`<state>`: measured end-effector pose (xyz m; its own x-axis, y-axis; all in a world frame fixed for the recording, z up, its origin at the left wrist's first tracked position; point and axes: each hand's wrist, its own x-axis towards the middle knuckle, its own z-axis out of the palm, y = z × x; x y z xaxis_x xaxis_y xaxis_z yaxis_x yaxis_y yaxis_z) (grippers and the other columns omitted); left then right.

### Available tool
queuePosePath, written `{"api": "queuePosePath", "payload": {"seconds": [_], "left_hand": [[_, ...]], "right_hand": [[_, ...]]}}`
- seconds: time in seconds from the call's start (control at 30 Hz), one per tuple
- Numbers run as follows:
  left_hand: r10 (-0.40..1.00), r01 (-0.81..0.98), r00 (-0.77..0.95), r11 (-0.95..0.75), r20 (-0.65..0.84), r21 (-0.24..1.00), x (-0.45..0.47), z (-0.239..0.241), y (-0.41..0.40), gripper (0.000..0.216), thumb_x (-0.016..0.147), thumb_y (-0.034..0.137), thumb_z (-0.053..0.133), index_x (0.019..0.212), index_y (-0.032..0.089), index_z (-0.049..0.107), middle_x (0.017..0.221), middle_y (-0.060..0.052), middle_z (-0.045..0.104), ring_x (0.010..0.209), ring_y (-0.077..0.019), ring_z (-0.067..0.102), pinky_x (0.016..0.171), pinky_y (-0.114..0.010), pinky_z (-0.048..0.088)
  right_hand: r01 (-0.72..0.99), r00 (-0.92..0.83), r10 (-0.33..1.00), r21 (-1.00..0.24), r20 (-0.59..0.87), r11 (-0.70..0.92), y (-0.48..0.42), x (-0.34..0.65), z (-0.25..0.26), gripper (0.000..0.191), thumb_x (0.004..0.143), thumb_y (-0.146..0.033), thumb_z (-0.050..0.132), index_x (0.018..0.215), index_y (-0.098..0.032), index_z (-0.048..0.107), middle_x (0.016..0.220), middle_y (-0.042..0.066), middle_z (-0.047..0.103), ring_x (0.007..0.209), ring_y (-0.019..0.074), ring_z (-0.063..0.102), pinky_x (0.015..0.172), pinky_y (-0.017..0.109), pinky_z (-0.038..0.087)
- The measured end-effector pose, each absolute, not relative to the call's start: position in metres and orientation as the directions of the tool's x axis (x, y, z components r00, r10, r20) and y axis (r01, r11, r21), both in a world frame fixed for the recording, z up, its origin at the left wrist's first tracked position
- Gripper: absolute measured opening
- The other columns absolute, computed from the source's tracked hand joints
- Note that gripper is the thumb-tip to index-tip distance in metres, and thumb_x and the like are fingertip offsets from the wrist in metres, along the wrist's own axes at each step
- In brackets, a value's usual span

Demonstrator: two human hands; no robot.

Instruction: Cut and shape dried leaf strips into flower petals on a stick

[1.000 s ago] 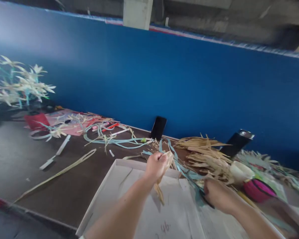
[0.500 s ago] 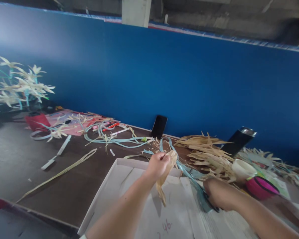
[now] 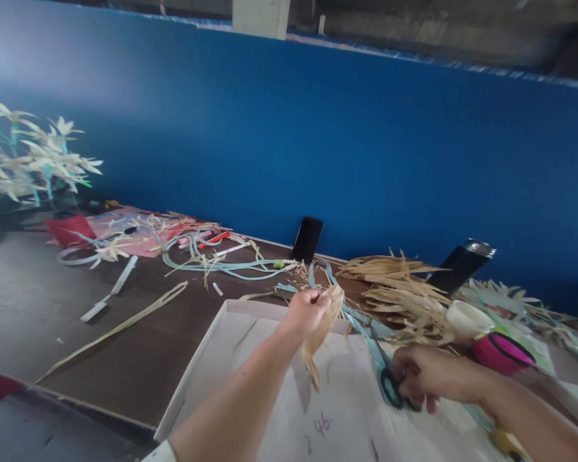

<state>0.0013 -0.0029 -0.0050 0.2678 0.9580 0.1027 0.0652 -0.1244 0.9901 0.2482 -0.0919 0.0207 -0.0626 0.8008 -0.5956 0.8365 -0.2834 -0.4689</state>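
The left hand (image 3: 306, 312) is raised over the far edge of a shallow white cardboard tray (image 3: 207, 359), its fingers pinched shut around the top of a dried straw-coloured leaf strip (image 3: 318, 340) that hangs down from the grip, its frayed lower end dangling just above the tray floor. The right hand (image 3: 426, 378) rests low on the right side of the tray, fingers curled around the dark handles of a pair of scissors (image 3: 384, 372); the blades lie flat, pointing away from the person towards the wall, and how far apart they are cannot be told. Red handwritten numerals (image 3: 324, 425) mark the tray floor between the two forearms. Beyond the right hand, a loose pile of dried leaves (image 3: 404, 295) sits on the dark surface (image 3: 101, 359), with pale blue strips (image 3: 231, 269) trailing leftwards from it. A black phone (image 3: 307, 239) leans upright against the blue wall panel (image 3: 318, 141), and a black flask (image 3: 460, 264) with a silver cap appears tilted to the right of the leaf pile. Near the flask stand a white cup (image 3: 467, 319) and a pink round object (image 3: 503, 353). At the far left, a bunch of woven pale flowers (image 3: 33, 160) stands up from the surface.
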Motion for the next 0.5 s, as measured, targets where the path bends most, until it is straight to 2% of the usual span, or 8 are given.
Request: {"api": "queuePosePath", "payload": {"seconds": [0.07,0.1,0.17,0.2,0.23,0.33,0.43,0.5], "left_hand": [[0.960,0.091,0.257,-0.137,0.109,0.986,0.001,-0.004,-0.004,0.031,0.073,0.042,0.050,0.059,0.015,0.047,0.052,0.004,0.033,0.051,-0.0068,0.028,0.048,-0.021,0.021],[0.963,0.107,0.248,-0.138,0.108,0.985,0.002,-0.003,-0.004,0.031,0.073,0.042,0.050,0.059,0.015,0.048,0.052,0.004,0.034,0.051,-0.0070,0.028,0.048,-0.021,0.021],[0.968,0.132,0.232,-0.129,0.096,0.983,0.002,-0.003,-0.005,0.032,0.072,0.042,0.050,0.058,0.015,0.048,0.052,0.004,0.034,0.051,-0.0071,0.029,0.047,-0.021,0.021],[0.970,0.134,0.228,-0.120,0.087,0.984,0.003,-0.004,-0.005,0.032,0.072,0.043,0.050,0.057,0.015,0.047,0.052,0.004,0.034,0.051,-0.0071,0.029,0.047,-0.021,0.021],[0.970,0.129,0.230,-0.112,0.080,0.985,0.003,-0.004,-0.005,0.033,0.072,0.043,0.050,0.056,0.015,0.047,0.052,0.004,0.034,0.051,-0.0070,0.029,0.047,-0.021,0.021],[0.966,0.087,0.241,-0.119,0.095,0.989,0.003,-0.004,-0.004,0.033,0.072,0.044,0.049,0.058,0.014,0.052,0.052,0.003,0.038,0.051,-0.0073,0.032,0.047,-0.020,0.024],[0.969,0.078,0.207,-0.150,0.131,0.986,0.001,-0.003,0.000,0.033,0.072,0.045,0.051,0.064,0.013,0.059,0.057,0.001,0.049,0.056,-0.0091,0.040,0.052,-0.020,0.030],[0.975,0.092,0.176,-0.156,0.138,0.983,-0.001,-0.002,0.001,0.034,0.072,0.045,0.051,0.067,0.013,0.062,0.061,0.000,0.055,0.060,-0.0108,0.046,0.055,-0.021,0.034]], "right_hand": [[0.839,-0.012,0.854,-0.471,-0.519,-0.274,-0.091,0.250,0.028,0.009,0.062,-0.024,0.055,0.069,-0.018,0.059,0.054,0.002,0.061,0.045,0.0147,0.054,0.040,0.022,0.037],[0.847,0.040,0.907,-0.467,-0.419,-0.253,-0.090,0.248,0.033,0.009,0.065,-0.026,0.056,0.065,-0.018,0.059,0.052,0.001,0.059,0.044,0.0134,0.052,0.040,0.022,0.036],[0.840,0.089,0.991,-0.527,-0.100,-0.129,-0.084,0.232,0.044,0.018,0.070,-0.034,0.057,0.062,-0.018,0.060,0.053,0.000,0.057,0.049,0.0124,0.051,0.044,0.022,0.036],[0.803,0.130,0.991,-0.590,0.031,-0.087,-0.080,0.220,0.048,0.021,0.072,-0.039,0.057,0.069,-0.019,0.062,0.056,0.000,0.058,0.051,0.0124,0.051,0.045,0.022,0.037],[0.726,0.200,0.976,-0.681,0.086,-0.089,-0.075,0.205,0.051,0.026,0.071,-0.043,0.058,0.079,-0.020,0.064,0.062,0.001,0.060,0.053,0.0126,0.052,0.045,0.022,0.037],[0.368,0.270,0.961,-0.929,0.065,-0.041,-0.055,0.156,0.048,0.043,0.067,-0.049,0.062,0.098,-0.020,0.062,0.071,0.001,0.063,0.059,0.0137,0.054,0.043,0.020,0.036],[0.143,0.280,0.959,-0.990,0.044,0.004,-0.031,0.121,0.028,0.042,0.060,-0.048,0.069,0.087,-0.016,0.064,0.063,0.000,0.060,0.048,0.0101,0.048,0.039,0.019,0.030],[0.021,0.359,0.932,-0.999,0.051,0.046,-0.019,0.113,0.013,0.040,0.056,-0.046,0.073,0.078,-0.015,0.063,0.059,-0.001,0.059,0.046,0.0097,0.048,0.040,0.020,0.032]]}}
